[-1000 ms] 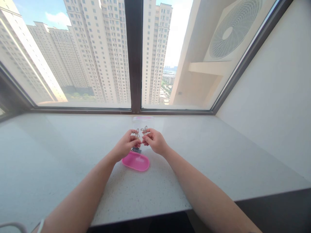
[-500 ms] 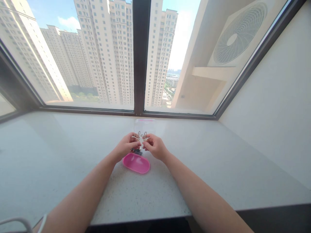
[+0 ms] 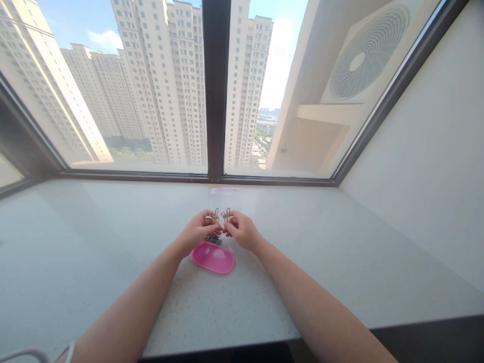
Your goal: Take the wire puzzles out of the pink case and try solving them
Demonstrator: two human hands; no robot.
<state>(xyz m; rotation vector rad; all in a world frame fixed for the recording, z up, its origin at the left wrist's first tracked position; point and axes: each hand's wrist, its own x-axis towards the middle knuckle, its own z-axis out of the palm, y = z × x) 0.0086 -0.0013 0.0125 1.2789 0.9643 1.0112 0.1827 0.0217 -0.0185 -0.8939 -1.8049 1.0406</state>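
My left hand (image 3: 204, 227) pinches a thin gold-tan looped piece (image 3: 217, 216), with its loops standing up above the fingertips. A similar looped piece (image 3: 227, 215) is held between the thumb and fingers of my right hand (image 3: 239, 229). The two pieces are close side by side with a small gap; whether they are wire or cord I cannot tell. Just below my left hand lies a small dark pile (image 3: 215, 240), partly hidden and too small to make out. Nearer to me, a shallow pink oval dish (image 3: 214, 258) sits on the pale speckled counter (image 3: 212, 312).
Behind my hands, a clear container (image 3: 225, 192) with a pink strip stands near the window frame (image 3: 215, 179). A white wall (image 3: 416, 151) closes off the right. The counter's front edge (image 3: 223, 347) runs along the bottom, and a white cable (image 3: 28, 353) shows at lower left.
The view has tilted slightly, so the counter things sit a little lower. My hands keep the same pinches, and the two looped pieces stay side by side.
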